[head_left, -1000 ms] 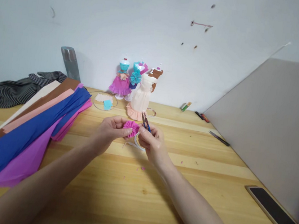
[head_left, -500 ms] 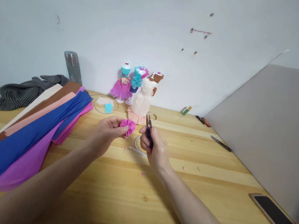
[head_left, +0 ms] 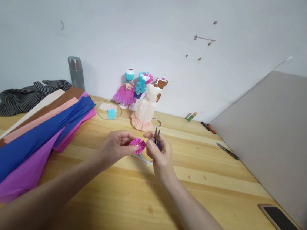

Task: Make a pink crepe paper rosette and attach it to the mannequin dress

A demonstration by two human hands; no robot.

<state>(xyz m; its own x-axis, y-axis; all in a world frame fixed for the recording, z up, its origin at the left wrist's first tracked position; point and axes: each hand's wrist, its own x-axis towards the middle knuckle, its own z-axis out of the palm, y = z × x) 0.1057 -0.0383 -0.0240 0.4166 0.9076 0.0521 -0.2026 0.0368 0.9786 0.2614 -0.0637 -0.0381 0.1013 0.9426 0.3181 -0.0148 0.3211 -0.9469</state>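
Between the thumb and fingers of my left hand is a round pleated pink paper rosette. My right hand is closed around small blue-handled thread snips, blades pointing up and away from me. Its thumb and forefinger come close to the rosette's right edge; whether they touch it I cannot tell. Beneath the hands lies a white ring-shaped roll, partly covered. Just beyond stands a mini dress form in a cream dress with a peach ruffle.
More dressed mini forms stand by the wall. Long coloured crepe paper sheets cover the left side, near a striped cloth and a bottle. On the right are tweezers and a phone. Pink scraps dot the table.
The rosette has moved right and slightly nearer me, toward my right hand. The snips have turned in my right hand, and its thumb and forefinger now reach toward the rosette.
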